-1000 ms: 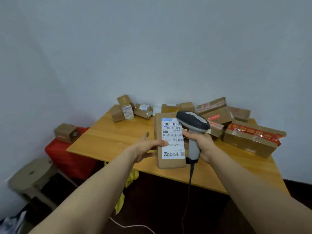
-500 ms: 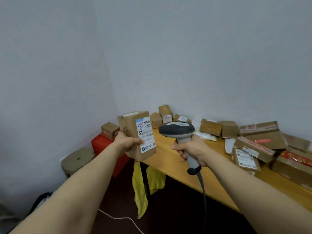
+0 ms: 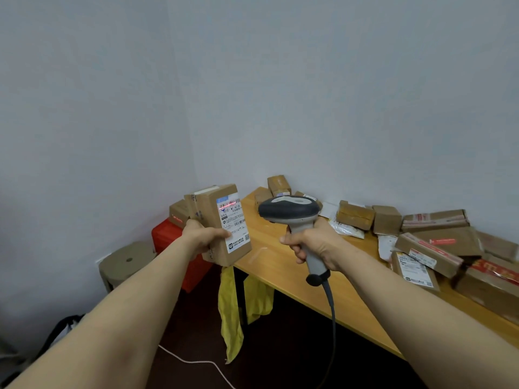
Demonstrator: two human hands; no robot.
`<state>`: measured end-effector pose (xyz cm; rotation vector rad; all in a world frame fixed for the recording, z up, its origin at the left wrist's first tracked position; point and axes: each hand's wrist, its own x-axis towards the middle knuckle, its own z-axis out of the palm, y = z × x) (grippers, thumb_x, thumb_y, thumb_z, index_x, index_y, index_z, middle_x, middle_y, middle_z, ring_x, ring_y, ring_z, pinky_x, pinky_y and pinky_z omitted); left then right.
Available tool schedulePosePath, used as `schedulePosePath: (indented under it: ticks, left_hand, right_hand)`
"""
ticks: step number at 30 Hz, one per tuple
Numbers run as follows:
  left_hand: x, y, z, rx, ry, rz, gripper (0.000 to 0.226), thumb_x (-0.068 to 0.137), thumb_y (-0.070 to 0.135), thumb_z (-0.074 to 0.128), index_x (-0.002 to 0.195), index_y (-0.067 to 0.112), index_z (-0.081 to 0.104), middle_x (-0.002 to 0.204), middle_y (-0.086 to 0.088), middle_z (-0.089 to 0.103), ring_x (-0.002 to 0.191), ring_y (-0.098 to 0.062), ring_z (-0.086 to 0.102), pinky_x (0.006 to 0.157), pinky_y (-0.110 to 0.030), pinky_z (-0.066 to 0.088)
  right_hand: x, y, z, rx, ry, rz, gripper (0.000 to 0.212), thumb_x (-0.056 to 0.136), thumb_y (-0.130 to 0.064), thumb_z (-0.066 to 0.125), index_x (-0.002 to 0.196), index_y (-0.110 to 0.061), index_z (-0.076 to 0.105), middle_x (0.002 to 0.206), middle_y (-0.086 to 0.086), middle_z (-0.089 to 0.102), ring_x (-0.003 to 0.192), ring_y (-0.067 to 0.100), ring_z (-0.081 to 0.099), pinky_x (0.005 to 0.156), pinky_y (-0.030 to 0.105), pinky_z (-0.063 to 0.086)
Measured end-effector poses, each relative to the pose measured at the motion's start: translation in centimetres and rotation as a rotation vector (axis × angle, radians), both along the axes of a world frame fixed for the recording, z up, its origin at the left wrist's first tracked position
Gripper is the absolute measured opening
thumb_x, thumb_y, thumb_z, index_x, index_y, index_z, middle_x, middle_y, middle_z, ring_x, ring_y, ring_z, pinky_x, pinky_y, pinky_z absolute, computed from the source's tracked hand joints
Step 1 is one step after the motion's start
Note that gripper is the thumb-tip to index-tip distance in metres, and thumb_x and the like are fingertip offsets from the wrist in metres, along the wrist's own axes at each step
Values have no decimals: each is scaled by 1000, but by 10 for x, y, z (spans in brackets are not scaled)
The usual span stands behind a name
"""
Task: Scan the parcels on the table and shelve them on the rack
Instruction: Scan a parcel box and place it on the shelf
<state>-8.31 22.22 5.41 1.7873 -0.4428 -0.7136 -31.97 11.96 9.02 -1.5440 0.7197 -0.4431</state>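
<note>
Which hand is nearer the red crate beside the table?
Left. The left hand, holding the parcel, is in front of the red crate; the right hand grips the scanner over the table.

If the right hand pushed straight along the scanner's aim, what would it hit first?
Most likely the parcel held up by the left hand: the red line from the scanner lies across its label, with open air between them. Depth is hard to judge from this one view.

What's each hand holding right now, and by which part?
Left hand grips the labelled parcel by its lower side, thumb on the label. Right hand grips the scanner by its handle.
</note>
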Motion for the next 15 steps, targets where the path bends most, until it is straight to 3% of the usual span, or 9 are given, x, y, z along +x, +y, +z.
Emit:
schedulePosePath:
  ticks: [7,12,15]
  left_hand:
    - [17,-2,-6,-5,14,15,59,66,1,84,118,2,56,116,-13,65,101,-29,63,78,-38,52]
    - [28,1,-12,-7,30,12,50,68,-1,82,113,4,59,112,-11,67,86,-24,63,75,-37,51]
    - [35,4,-14,-5,46,13,54,67,-2,82,115,4,58,112,-11,67,93,-27,63,83,-43,52]
  right_hand:
    - [5,-1,4,-7,12,-4,24,78,0,73,63,-7,56,46,6,50,36,15,41,43,24,44]
    - [9,1,6,5,26,-12,23,78,0,74,64,-6,56,46,7,50,36,15,41,43,25,44]
    - [12,3,6,-6,32,-18,24,78,-1,74,63,-6,56,46,7,50,36,15,41,43,25,44]
